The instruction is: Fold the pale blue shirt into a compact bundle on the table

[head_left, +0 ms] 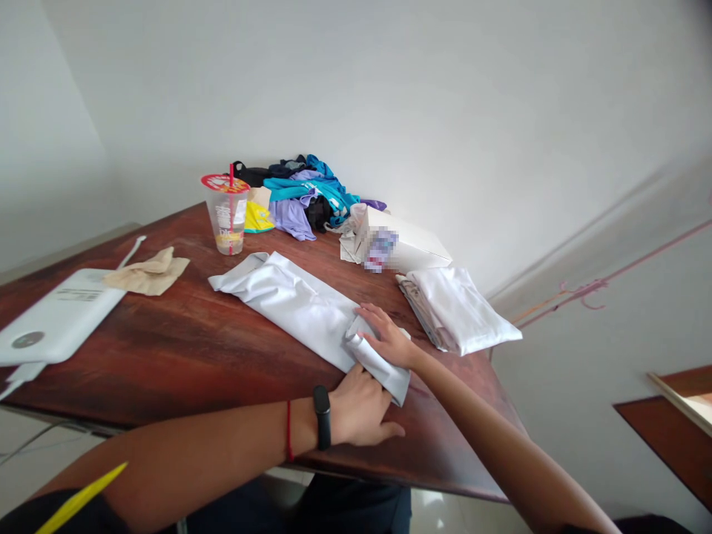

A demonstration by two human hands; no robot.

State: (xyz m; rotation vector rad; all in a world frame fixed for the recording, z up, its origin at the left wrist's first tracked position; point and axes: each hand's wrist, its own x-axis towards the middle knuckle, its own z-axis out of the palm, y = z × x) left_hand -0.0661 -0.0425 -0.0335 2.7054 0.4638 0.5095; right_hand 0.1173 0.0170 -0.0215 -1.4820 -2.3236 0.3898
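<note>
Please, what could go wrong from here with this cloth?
The pale cloth might crease, as its far end looks rumpled while the left hand and right hand are at the near end.

The cup stands close to that far end, so the cloth could knock it over.

The folded fabric lies by the right edge of the table and might slide off if bumped.

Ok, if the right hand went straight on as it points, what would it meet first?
Probably the flat length of the white cloth, just past the folded end under the right hand. Depth is unclear, so it might skim over the cloth.
</note>
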